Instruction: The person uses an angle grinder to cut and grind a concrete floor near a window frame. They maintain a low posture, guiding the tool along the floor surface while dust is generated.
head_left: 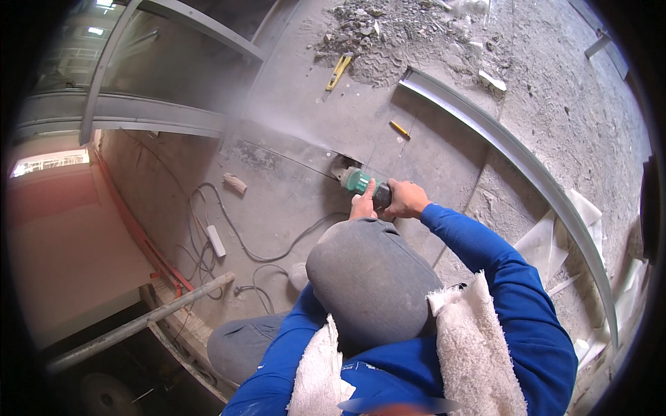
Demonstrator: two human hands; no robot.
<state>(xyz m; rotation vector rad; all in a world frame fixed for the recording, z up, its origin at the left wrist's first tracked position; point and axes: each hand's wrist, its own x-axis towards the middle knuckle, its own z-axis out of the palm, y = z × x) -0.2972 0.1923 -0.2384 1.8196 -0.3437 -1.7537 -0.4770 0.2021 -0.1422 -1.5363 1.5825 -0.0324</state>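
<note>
A green and black angle grinder (pixel 356 181) lies low against the grey floor (pixel 291 201), just beyond my raised knee. My left hand (pixel 363 206) is closed around the near side of its body, with the thumb along the top. From the right, my right hand (pixel 407 199) grips the dark rear end of the tool. The grinder's disc end meets a dark line on the floor, and pale dust streams from there to the upper left. The disc itself is hard to make out, and my knee partly hides the left wrist.
A yellow utility knife (pixel 338 71) and a yellow pencil-like stick (pixel 399 130) lie beyond the grinder. A long metal channel (pixel 499 132) curves down the right, near rubble (pixel 361 31). Cables and a white power strip (pixel 216 241) lie left, above a metal pipe (pixel 139 326).
</note>
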